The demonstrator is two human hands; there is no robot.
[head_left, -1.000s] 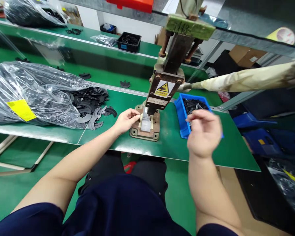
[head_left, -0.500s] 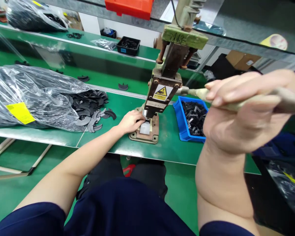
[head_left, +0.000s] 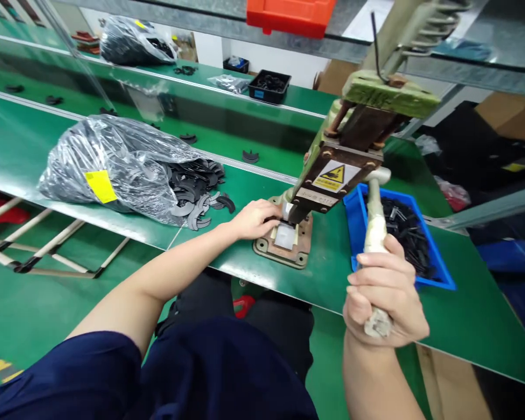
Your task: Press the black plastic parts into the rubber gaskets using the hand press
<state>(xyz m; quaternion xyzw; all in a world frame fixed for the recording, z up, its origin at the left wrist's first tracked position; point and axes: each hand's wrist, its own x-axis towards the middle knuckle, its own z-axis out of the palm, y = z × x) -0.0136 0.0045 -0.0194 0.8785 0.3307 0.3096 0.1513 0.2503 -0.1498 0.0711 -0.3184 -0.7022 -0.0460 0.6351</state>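
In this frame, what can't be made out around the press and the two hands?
- Head view: the workpiece under the press ram is hidden by the left hand and the ram.
- The yellow warning label text is too small to read.
- The parts in the blue bin are too small to identify.
- The lever end is covered by the right hand.
- The press top is cut off by the upper edge.

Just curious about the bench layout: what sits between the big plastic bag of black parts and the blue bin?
In the head view, the hand press and its metal base plate stand between the clear plastic bag and blue plastic bin.
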